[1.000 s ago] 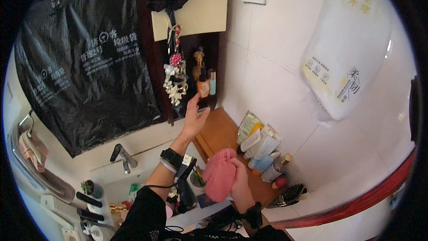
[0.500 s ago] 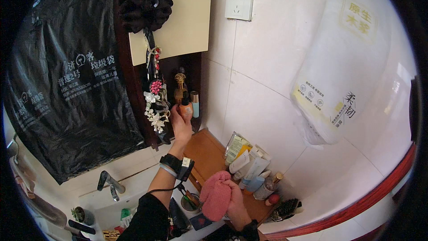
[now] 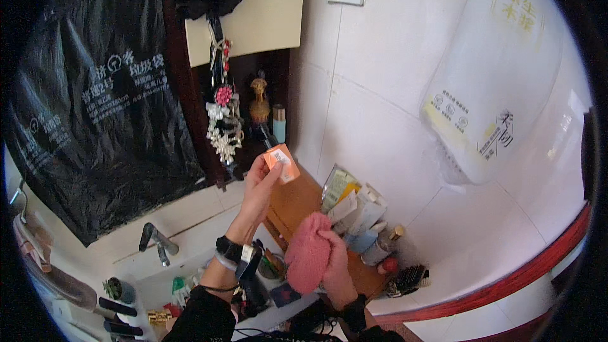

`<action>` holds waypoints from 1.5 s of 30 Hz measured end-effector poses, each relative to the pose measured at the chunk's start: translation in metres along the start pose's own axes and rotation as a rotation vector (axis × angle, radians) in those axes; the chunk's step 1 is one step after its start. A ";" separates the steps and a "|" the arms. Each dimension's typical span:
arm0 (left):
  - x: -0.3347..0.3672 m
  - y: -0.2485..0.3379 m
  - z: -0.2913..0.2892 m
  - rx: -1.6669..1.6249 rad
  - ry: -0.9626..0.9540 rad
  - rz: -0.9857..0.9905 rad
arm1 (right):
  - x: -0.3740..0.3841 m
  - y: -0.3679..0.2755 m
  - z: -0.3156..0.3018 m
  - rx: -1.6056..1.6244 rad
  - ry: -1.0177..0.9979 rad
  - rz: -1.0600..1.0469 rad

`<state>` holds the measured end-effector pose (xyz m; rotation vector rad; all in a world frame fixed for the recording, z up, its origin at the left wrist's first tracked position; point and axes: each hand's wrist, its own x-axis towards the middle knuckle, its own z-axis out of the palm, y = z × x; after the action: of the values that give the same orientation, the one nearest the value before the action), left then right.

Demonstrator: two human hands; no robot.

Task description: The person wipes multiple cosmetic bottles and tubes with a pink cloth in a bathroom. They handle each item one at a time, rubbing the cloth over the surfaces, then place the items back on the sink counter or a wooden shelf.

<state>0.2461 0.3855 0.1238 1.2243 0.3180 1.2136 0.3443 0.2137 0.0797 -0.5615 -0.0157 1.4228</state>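
Observation:
My left hand [image 3: 258, 180] grips a small orange bottle [image 3: 282, 163] with a black cap and a white label. It is held tilted, just in front of the open cabinet shelf [image 3: 247, 95]. On that shelf stand an ornate golden bottle [image 3: 259, 104] and a pale blue bottle with a brownish cap [image 3: 279, 123]. My right hand [image 3: 337, 266] is closed round a folded pink cloth [image 3: 308, 254], lower down over the wooden ledge [image 3: 294, 202]. Part of the right hand's fingers is hidden behind the cloth.
Tubes and bottles [image 3: 361, 215] crowd the ledge by the tiled wall, with a black hairbrush [image 3: 411, 278] beyond. Hair ties and clips [image 3: 223, 120] hang at the cabinet. The sink tap [image 3: 157, 244] is left; a black plastic bag [image 3: 95, 101] covers the upper left.
My left hand has drawn the orange bottle off the shelf, down and to the right, and tilted it. My right hand with the pink cloth has risen slightly; the view has shifted a little.

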 end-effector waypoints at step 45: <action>-0.295 0.096 -0.077 0.033 0.312 -0.186 | -0.073 0.171 0.033 -1.238 -0.918 -1.060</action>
<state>0.0210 0.1685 0.0585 1.0072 0.6701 1.2390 0.1624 0.1649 0.0676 -0.6477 -1.7459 0.3495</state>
